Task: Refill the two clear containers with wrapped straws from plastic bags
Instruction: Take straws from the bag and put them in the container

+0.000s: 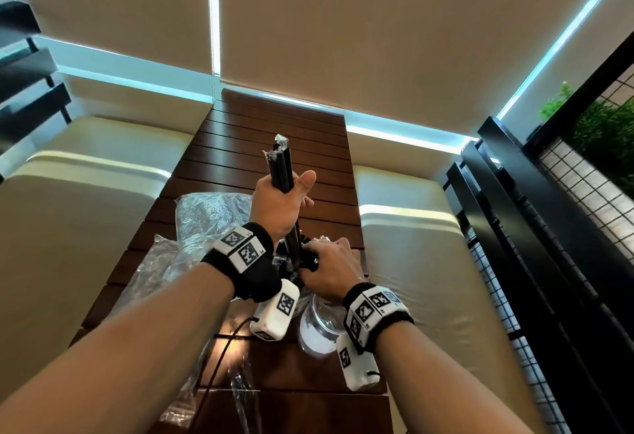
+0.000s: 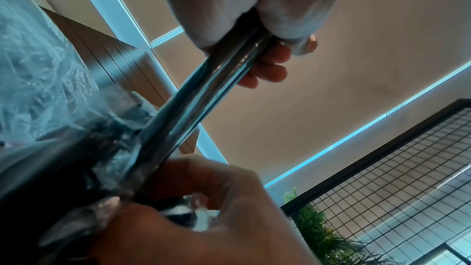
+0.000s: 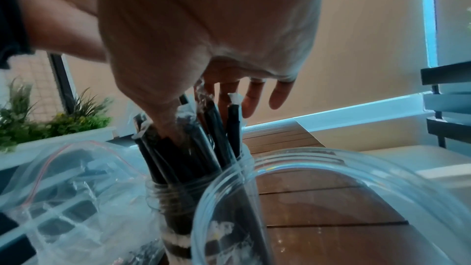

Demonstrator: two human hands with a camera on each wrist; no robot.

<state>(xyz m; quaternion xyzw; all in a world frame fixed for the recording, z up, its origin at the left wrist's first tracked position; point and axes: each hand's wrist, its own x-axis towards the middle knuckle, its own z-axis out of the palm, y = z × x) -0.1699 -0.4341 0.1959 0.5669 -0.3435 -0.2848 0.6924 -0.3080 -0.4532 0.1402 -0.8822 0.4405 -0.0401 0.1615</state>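
My left hand (image 1: 291, 190) grips a bundle of black wrapped straws (image 1: 279, 166) upright, its lower end going down into a clear container (image 3: 173, 205) that holds several more black straws (image 3: 198, 144). In the left wrist view the same bundle (image 2: 203, 92) runs from my left hand (image 2: 254, 27) down to my right hand (image 2: 203, 198). My right hand (image 1: 319, 262) sits on top of that container, thumb on one side and fingers on the other, holding the standing straws. A second clear container (image 1: 319, 330), with no straws in it, stands nearer to me; its rim (image 3: 305, 151) fills the right wrist view.
Crumpled clear plastic bags (image 1: 202, 214) with more straws lie on the left of the dark slatted wooden table (image 1: 274, 124). Cream bench cushions (image 1: 85, 227) flank it on both sides. A black wire-mesh partition (image 1: 566, 227) with plants stands at the right.
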